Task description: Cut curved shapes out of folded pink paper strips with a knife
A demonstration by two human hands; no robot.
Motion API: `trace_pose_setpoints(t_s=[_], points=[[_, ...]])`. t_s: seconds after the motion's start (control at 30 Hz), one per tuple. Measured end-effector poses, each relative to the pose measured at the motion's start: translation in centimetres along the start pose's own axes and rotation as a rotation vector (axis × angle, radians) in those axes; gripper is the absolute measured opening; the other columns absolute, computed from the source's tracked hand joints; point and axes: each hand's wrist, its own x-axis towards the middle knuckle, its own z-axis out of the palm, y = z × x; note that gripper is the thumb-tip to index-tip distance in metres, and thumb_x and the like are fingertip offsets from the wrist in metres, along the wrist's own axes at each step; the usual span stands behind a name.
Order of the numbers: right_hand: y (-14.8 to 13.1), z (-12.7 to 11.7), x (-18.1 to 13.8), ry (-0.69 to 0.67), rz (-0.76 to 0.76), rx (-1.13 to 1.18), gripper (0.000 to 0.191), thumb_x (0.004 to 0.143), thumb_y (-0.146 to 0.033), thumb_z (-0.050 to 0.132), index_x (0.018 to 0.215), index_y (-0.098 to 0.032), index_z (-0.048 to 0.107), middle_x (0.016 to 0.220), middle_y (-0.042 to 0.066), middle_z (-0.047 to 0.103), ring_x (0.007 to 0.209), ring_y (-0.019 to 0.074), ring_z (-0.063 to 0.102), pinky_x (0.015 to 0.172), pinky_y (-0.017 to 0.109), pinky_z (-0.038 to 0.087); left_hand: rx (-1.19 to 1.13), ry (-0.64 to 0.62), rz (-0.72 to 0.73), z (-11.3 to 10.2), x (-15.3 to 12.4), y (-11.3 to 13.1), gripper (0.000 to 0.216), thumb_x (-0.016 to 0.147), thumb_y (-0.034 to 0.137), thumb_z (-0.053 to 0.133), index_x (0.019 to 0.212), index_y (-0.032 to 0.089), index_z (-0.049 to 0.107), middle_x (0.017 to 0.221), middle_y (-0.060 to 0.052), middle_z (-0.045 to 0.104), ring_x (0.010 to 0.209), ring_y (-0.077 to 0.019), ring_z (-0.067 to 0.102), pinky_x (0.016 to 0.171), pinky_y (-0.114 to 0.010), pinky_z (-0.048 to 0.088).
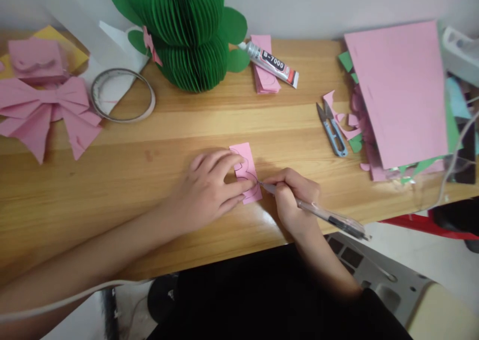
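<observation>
A small pink paper slip (245,168) lies on the wooden table (157,145) near its front edge, with a curved line drawn on it. My left hand (209,187) lies flat on the slip's left side, fingers spread, pressing it down. My right hand (292,197) is closed round a clear pen (325,215), whose tip touches the slip's right edge.
A green honeycomb paper cactus (190,30) stands at the back. A glue tube (271,63) rests on pink slips, with thread snips (331,128) to their right. Pink sheets and scraps (400,90) are piled at right. A tape roll (123,95) and pink bow (45,110) lie left.
</observation>
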Motion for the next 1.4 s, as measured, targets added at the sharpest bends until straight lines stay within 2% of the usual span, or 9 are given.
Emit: trace_pose_setpoints(t_s=[0.37, 0.73, 1.03, 1.23, 1.4], points=[[-0.09, 0.49, 0.01, 0.032, 0.024, 0.009, 0.024, 0.080, -0.012, 0.047, 0.072, -0.020, 0.069, 0.062, -0.002, 0.069, 0.052, 0.0110, 0.060, 0.050, 0.024, 0.046, -0.003, 0.003, -0.007, -0.21, 0.16, 0.17, 0.022, 0.098, 0.036, 0.055, 0.106, 0.028, 0.075, 0.125, -0.012, 0.061, 0.118, -0.0343, 0.054, 0.091, -0.051, 0.046], [-0.17, 0.07, -0.03, 0.000, 0.031, 0.046, 0.027, 0.077, -0.013, 0.044, 0.064, -0.021, 0.066, 0.058, -0.003, 0.065, 0.048, 0.0109, 0.053, 0.048, 0.025, 0.044, -0.009, -0.019, -0.031, -0.54, 0.18, 0.20, 0.022, 0.099, 0.035, 0.052, 0.109, 0.032, 0.072, 0.126, -0.007, 0.060, 0.120, -0.0312, 0.054, 0.094, -0.050, 0.047], [-0.29, 0.12, -0.21, 0.015, 0.075, 0.067, 0.027, 0.077, -0.012, 0.045, 0.064, -0.021, 0.066, 0.059, -0.002, 0.065, 0.049, 0.0111, 0.054, 0.048, 0.025, 0.043, 0.013, -0.001, 0.019, -0.29, 0.07, 0.11, 0.020, 0.096, 0.033, 0.058, 0.108, 0.030, 0.074, 0.126, -0.013, 0.060, 0.118, -0.0350, 0.053, 0.091, -0.052, 0.047], [-0.22, 0.26, -0.16, 0.035, 0.070, 0.093, 0.026, 0.078, -0.012, 0.046, 0.067, -0.020, 0.067, 0.061, -0.002, 0.066, 0.052, 0.0107, 0.056, 0.050, 0.024, 0.045, 0.019, -0.016, -0.019, -0.28, 0.02, 0.20, 0.024, 0.099, 0.035, 0.052, 0.110, 0.034, 0.073, 0.127, -0.008, 0.059, 0.121, -0.0316, 0.050, 0.095, -0.048, 0.044], [-0.05, 0.24, -0.11, 0.029, 0.045, 0.090, 0.026, 0.077, -0.010, 0.045, 0.065, -0.020, 0.066, 0.059, -0.003, 0.065, 0.052, 0.0102, 0.056, 0.050, 0.023, 0.044, 0.013, 0.017, 0.027, -0.09, 0.11, -0.01, 0.021, 0.097, 0.033, 0.056, 0.107, 0.030, 0.074, 0.125, -0.013, 0.059, 0.117, -0.0346, 0.052, 0.091, -0.051, 0.044]])
